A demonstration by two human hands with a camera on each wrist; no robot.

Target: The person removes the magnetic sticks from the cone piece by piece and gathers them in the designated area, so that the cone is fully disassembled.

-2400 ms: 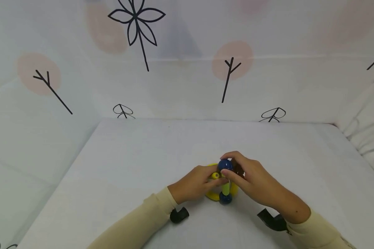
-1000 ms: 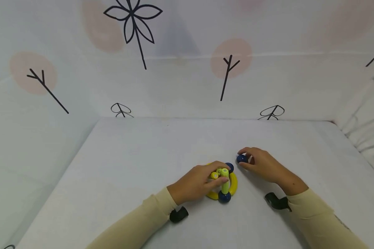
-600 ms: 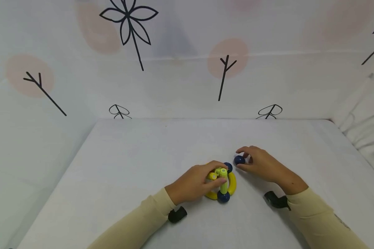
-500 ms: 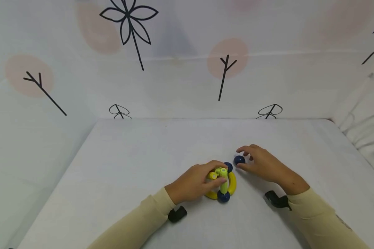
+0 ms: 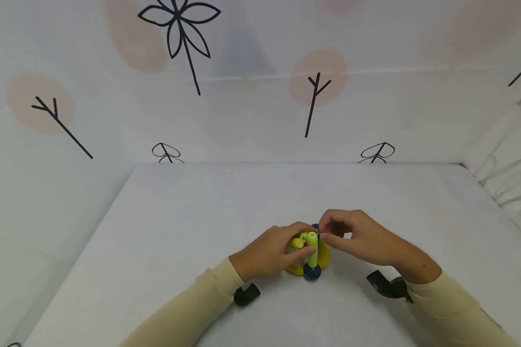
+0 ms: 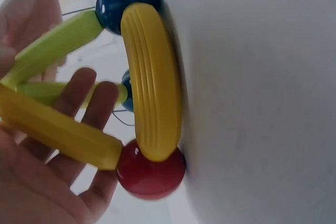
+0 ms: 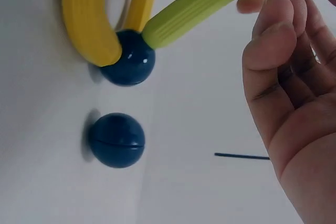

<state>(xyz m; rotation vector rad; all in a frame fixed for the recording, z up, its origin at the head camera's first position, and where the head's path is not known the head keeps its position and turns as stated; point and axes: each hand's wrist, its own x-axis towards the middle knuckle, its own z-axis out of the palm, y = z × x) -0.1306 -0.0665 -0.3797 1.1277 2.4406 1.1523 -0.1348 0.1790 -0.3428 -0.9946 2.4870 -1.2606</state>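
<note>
A toy frame (image 5: pixel 324 258) stands on the white table (image 5: pixel 191 212), right of centre. Curved yellow bars link two blue balls and a red ball (image 6: pixel 150 177); two green sticks and a yellow stick (image 6: pixel 63 132) rise from these, leaning together. From the left, the left hand (image 5: pixel 269 253) holds the sticks, thumb and fingers around them. The right hand (image 5: pixel 364 236) is curled beside their tops; whether it grips anything cannot be told. A loose blue ball (image 7: pixel 116 141) rests near the frame, apart. Behind, a pale wall (image 5: pixel 252 120) shows line-drawn plants.
</note>
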